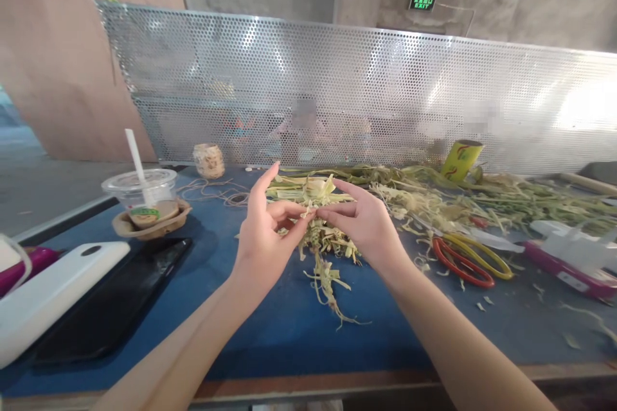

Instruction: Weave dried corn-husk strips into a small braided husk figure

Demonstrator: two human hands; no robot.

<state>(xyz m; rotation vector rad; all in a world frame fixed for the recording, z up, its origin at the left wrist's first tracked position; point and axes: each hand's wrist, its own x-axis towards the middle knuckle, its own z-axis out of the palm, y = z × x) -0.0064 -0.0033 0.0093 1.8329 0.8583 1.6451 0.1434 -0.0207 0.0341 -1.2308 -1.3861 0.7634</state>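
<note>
Both of my hands meet at the middle of the blue table, over a bundle of dried plant strips (319, 231). My left hand (264, 225) pinches a pale strip of the bundle between thumb and index finger, its other fingers raised. From the right, my right hand (369, 221) pinches the same spot with fingertips touching those of the left. Frayed, leafy ends of the bundle hang toward me and lie on the table. Behind the fingers, pale green husk-like stalks (289, 187) lie crosswise, partly hidden by the hands.
Scissors with red and yellow handles (465, 260) lie right, near a heap of dried stalks (520, 199) and a yellow-green can (461, 160). At left are a plastic cup (144, 189), a phone (113, 302), a white power bank (62, 298) and a twine spool (209, 160). A perforated metal screen (337, 90) stands behind.
</note>
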